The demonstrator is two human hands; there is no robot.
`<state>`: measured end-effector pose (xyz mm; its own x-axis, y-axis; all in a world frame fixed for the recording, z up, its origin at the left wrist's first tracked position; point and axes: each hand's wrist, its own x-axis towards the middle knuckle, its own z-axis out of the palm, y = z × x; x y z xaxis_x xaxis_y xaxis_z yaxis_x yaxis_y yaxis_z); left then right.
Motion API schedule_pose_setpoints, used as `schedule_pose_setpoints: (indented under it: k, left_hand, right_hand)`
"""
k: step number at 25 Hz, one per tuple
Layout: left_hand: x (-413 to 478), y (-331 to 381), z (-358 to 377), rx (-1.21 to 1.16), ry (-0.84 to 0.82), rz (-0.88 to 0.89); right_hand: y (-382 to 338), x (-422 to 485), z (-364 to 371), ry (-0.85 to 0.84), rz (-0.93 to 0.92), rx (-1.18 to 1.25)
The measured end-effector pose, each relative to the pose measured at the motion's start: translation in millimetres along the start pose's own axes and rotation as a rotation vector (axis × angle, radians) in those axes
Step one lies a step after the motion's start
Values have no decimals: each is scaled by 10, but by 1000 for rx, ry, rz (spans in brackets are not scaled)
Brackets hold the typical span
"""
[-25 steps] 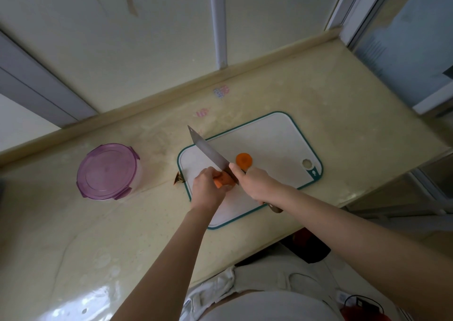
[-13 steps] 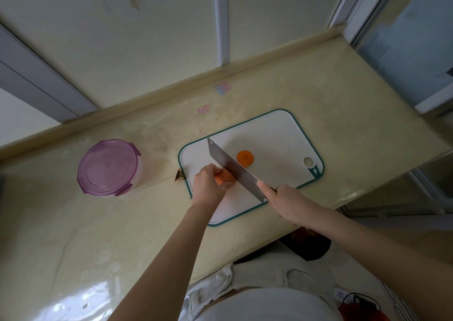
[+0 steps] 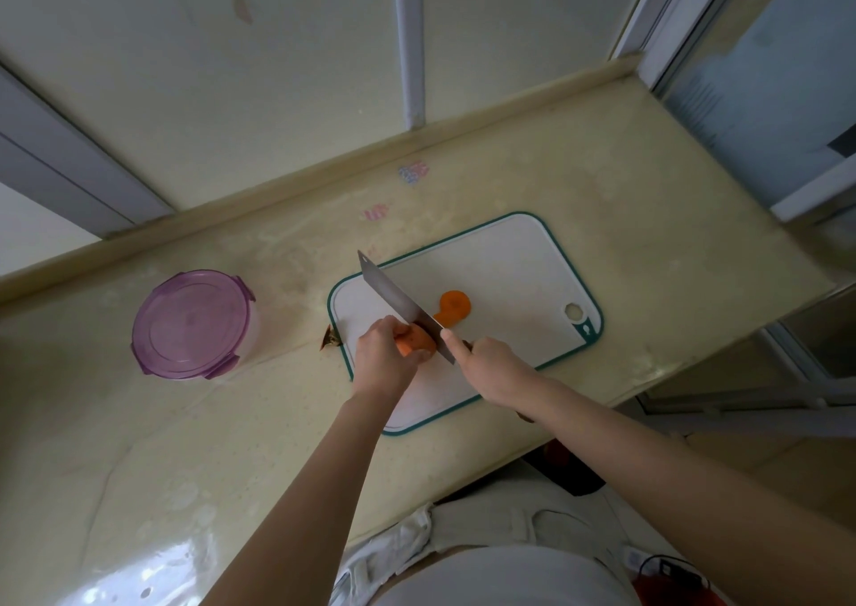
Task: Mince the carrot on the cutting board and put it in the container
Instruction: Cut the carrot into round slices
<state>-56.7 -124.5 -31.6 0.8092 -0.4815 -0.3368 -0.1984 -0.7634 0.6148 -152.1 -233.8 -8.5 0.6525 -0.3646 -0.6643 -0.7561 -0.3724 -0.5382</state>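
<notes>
L hand (image 3: 382, 360) pins carrot (image 3: 414, 344) on board (image 3: 509, 263); R hand (image 3: 491, 364) grips knife (image 3: 398, 297) mid-slice. Carrot looks stiff, round, prone to roll; best held w/ fingers curled behind blade.

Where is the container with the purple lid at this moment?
In the head view, the container stands on the counter, left of the cutting board and apart from it.
</notes>
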Motion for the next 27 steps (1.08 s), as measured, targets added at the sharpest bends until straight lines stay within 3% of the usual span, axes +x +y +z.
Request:
schedule_pose_setpoints:
  k: [6,11,27]
  left_hand:
    - [-42,-23,19,-14,35,7]
    - [-50,-61,34,-41,29,5]
    - [-104,-121,140,-187,8,-48]
  right_hand:
    - [103,73,201,54,-53,5]
    - [200,150,1,-14,-35,131]
    - [207,-106,-196,54,26,268]
